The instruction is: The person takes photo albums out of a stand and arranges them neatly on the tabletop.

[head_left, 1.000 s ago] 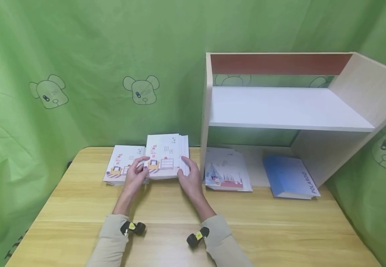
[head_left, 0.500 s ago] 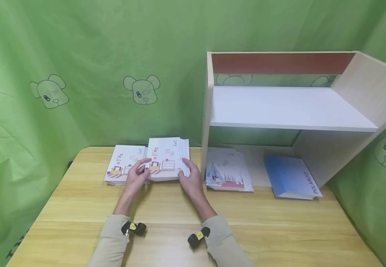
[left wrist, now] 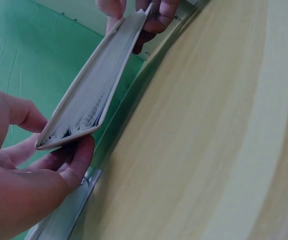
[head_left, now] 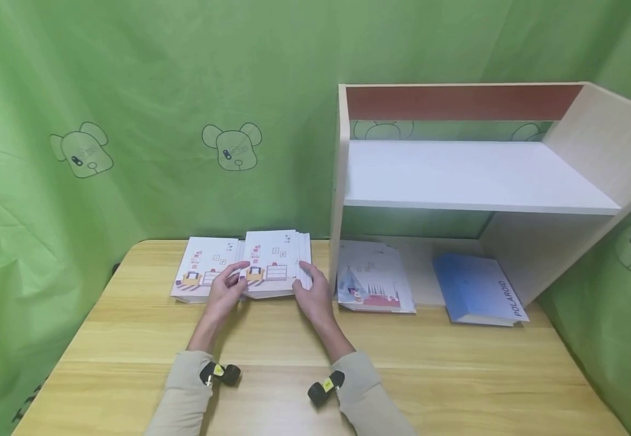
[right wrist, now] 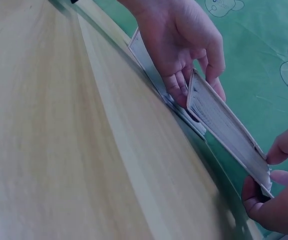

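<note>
Both hands hold a white hardcover book (head_left: 272, 249) with a small orange and red room drawing on its cover. My left hand (head_left: 225, 292) pinches its left edge, thumb on top and fingers underneath. My right hand (head_left: 313, 292) grips the right edge the same way. In the left wrist view the book (left wrist: 91, 75) is above the table, its page block facing the camera. The right wrist view shows the same book (right wrist: 226, 132) between both hands. A matching white book (head_left: 200, 257) lies on the table just left, partly overlapped by the left hand.
A wooden shelf unit (head_left: 340, 181) with a white middle board (head_left: 473, 175) stands at the back right. In its lower bay lie a white book (head_left: 370, 275) with a blue and red picture and a blue "POLAROID" book (head_left: 473, 290). A green curtain (head_left: 152, 91) hangs behind the table (head_left: 266, 387).
The held book has come down and slightly nearer the table, lowering over the last second. Both hands keep their hold on it. The other books have not moved.
</note>
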A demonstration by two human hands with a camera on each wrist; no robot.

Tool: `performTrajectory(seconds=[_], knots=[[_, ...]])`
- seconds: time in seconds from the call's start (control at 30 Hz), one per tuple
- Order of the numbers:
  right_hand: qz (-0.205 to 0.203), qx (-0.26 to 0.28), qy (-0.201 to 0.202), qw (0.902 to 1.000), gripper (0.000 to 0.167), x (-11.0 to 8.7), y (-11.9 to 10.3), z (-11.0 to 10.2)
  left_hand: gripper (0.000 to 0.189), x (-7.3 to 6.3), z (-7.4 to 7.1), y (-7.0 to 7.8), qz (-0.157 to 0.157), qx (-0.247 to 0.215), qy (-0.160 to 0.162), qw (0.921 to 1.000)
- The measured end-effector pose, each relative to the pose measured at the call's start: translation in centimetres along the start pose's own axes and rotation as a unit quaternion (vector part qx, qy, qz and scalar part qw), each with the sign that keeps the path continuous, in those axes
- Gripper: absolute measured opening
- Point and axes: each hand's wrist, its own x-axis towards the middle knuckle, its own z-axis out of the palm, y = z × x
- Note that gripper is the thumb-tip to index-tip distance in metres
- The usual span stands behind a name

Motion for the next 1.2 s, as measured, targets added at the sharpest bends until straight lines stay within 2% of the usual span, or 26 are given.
performTrajectory(seconds=[0.17,0.4,0.67,0.83,1.0,1.2], knots=[[0.002,-0.006,0.000,1.0000,0.048,-0.05,0.12,0.01,0.050,-0.18,0.12,0.09,0.002,0.015,-0.002,0.9999],[0.010,-0.002,0.000,0.9999,0.048,-0.15,0.36,0.03,0.052,-0.09,0.09,0.00,-0.007,0.043,-0.022,0.9988],[0.023,-0.007,-0.008,0.9997,0.048,0.04,0.69,0.29,0.053,-0.12,0.16,-0.05,-0.003,0.068,-0.024,0.9974],[0.023,-0.013,-0.008,0.9996,0.048,0.09,0.79,0.38,0.056,-0.27,0.05,0.05,0.007,0.083,-0.049,0.9953],[0.028,-0.021,-0.006,0.9994,0.048,0.06,0.52,0.35,0.061,-0.32,0.02,0.38,0.003,0.097,-0.074,0.9926],[0.027,-0.036,-0.008,0.9990,0.048,-0.07,0.44,0.35,0.063,-0.52,0.25,0.79,-0.004,0.113,-0.082,0.9903]])
